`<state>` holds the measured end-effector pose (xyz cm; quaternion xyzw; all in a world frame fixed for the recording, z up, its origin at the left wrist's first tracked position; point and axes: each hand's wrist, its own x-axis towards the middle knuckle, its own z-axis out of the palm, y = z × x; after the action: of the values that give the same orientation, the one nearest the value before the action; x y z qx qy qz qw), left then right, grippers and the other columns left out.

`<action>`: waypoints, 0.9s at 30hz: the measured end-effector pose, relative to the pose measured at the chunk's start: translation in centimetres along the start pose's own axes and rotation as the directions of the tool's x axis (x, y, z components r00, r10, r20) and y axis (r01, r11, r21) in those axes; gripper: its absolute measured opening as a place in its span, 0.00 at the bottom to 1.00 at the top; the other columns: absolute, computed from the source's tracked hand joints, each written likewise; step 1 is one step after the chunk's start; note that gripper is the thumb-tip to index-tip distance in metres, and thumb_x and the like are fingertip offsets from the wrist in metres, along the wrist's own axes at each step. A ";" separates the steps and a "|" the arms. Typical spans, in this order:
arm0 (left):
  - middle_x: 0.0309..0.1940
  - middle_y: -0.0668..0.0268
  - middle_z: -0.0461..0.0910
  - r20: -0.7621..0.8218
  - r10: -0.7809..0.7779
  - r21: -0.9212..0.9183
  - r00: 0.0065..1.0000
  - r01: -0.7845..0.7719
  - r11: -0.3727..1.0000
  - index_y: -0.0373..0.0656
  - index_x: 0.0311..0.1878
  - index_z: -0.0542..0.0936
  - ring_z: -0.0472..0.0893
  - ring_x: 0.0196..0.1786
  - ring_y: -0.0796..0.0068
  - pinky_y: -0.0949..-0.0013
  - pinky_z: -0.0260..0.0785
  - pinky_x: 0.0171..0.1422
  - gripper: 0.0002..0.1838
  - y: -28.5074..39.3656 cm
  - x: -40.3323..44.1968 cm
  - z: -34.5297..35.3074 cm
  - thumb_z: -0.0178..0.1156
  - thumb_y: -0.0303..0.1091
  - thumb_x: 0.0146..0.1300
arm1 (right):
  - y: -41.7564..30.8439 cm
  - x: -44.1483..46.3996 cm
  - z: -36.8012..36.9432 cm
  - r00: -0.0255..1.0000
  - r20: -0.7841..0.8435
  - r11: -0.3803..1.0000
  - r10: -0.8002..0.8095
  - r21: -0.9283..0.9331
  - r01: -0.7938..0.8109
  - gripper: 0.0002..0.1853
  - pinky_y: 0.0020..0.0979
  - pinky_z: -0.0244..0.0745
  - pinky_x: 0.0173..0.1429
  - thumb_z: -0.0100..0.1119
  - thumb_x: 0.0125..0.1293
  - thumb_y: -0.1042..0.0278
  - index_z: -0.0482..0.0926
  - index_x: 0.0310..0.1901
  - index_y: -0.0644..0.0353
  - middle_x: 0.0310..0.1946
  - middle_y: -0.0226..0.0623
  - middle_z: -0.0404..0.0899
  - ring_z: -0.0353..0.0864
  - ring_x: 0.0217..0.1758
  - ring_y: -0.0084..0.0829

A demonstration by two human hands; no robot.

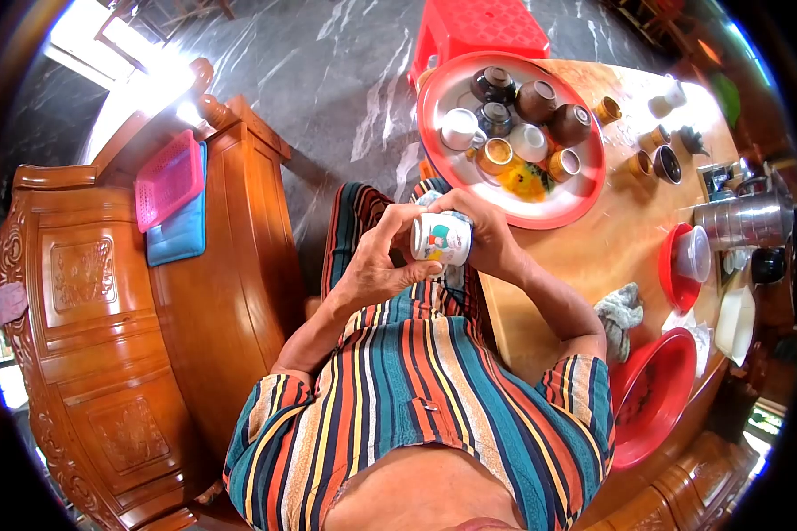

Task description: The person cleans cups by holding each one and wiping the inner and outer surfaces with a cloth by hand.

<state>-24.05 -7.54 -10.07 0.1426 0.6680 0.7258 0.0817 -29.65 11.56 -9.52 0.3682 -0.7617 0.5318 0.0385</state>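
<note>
A white cup (446,239) with a coloured picture on its side is held between both hands above the lap. My left hand (383,252) has its fingers and thumb round the cup's left end. At the cup's right and upper side, my right hand (487,232) is closed on it, with a bit of pale cloth (452,215) showing by the fingers. Right of the hands, a red-rimmed tray (580,199) bears several dark, brown and white cups, some upside down, and a yellow patterned patch of its floor shows.
The wooden table (549,292) holds small cups, a crumpled grey cloth (620,310), a metal pot (744,221), a red basin (655,398) and a white container (735,325). A red stool (487,31) stands behind. At left, a wooden bench (212,203) carries a pink basket (168,181).
</note>
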 end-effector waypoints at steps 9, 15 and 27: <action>0.38 0.64 0.79 0.002 0.074 0.124 0.997 -0.074 0.990 0.39 0.54 0.68 0.79 0.37 0.80 0.74 0.73 0.42 0.30 -0.4 0.3 -0.3 0.74 0.35 0.52 | 1.5 -0.5 0.3 0.942 0.263 0.893 0.210 0.340 -0.294 0.12 0.25 0.71 0.43 0.64 0.56 0.77 0.75 0.42 0.60 0.34 0.28 0.77 0.74 0.39 0.17; 0.32 0.64 0.79 -0.043 -0.140 -0.275 0.989 0.123 0.954 0.38 0.45 0.68 0.76 0.29 0.84 0.79 0.67 0.29 0.23 -0.3 0.5 -0.2 0.70 0.41 0.58 | 0.4 -0.4 0.7 0.993 -0.031 0.993 0.114 -0.036 -0.115 0.15 0.31 0.74 0.41 0.66 0.52 0.76 0.76 0.43 0.60 0.33 0.37 0.78 0.79 0.36 0.31; 0.21 0.71 0.74 -0.006 -0.276 -0.318 0.961 0.260 0.912 0.37 0.42 0.77 0.68 0.17 0.90 0.83 0.54 0.18 0.29 -2.3 -0.1 -0.4 0.59 0.60 0.62 | 0.2 -0.9 -0.2 0.891 0.112 0.708 -0.440 -0.567 0.421 0.32 0.36 0.74 0.35 0.67 0.48 0.72 0.68 0.56 0.69 0.39 0.45 0.78 0.79 0.33 0.42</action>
<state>-24.25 -7.74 -12.38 0.0167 0.5591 0.8080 0.1850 -29.17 12.17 -9.96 0.4978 -0.7783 0.2576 0.2830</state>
